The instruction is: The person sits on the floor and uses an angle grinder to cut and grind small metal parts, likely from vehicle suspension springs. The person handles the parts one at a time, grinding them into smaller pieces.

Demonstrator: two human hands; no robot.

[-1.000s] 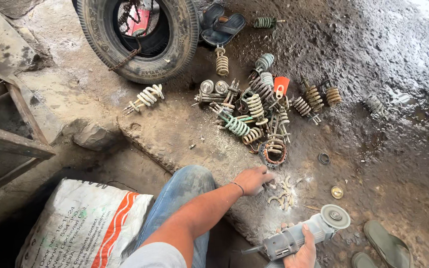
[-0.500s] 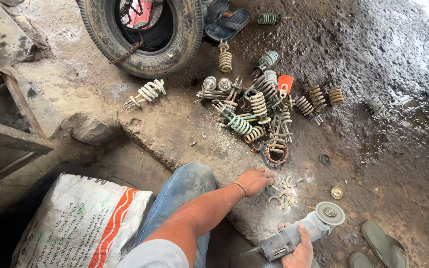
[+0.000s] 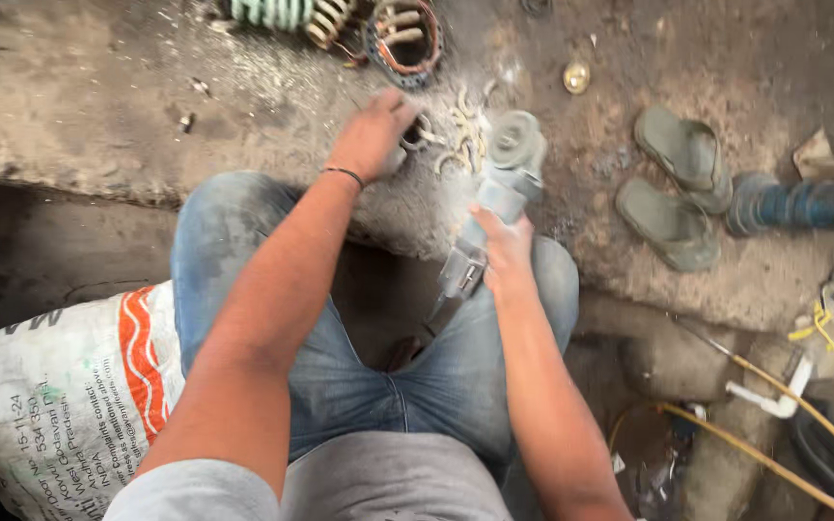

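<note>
Angle grinder (image 3: 494,198) in right hand (image 3: 506,253), long axis pointing away, disc-end forward.

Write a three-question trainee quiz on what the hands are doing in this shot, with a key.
1. True or false: the right hand grips the angle grinder by its body.
2. What does the left hand rest on? A) a small metal part on the ground B) the sandals C) the white sack
3. Fill in: the grinder's disc end points toward the ___ hand.

Key: 1 true. 2 A; the metal part lies just under its fingers. 3 left.
</note>
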